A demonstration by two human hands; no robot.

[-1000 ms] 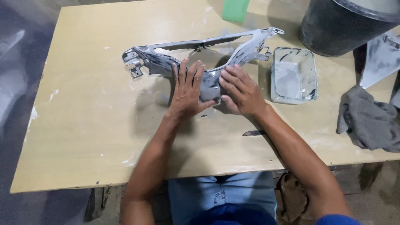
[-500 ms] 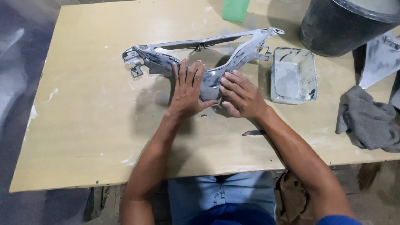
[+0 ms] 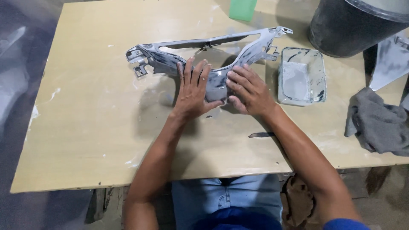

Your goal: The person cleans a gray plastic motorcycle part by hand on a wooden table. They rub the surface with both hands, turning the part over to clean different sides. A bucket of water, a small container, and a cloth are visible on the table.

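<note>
A grey plastic frame-shaped panel (image 3: 170,64) with a long thin top bar lies on the beige table (image 3: 85,127). Its two arms meet in a lower tip near the table's middle. My left hand (image 3: 194,91) lies flat on that tip, fingers spread and pointing away, thumb hooked at the lower edge. My right hand (image 3: 251,91) presses on the same tip from the right, fingers angled towards the left hand. The two hands nearly touch. The part of the panel under both palms is hidden.
A clear rectangular tray (image 3: 317,96) smeared with grey-white paste sits just right of my right hand. A black bucket (image 3: 358,30) stands at the back right, a grey cloth (image 3: 379,123) at the right edge, a green object (image 3: 243,8) at the back. A small dark sliver (image 3: 262,135) lies near my right forearm.
My right hand has slid slightly down and right on the panel's tip. The left hand and the panel have stayed in place.
</note>
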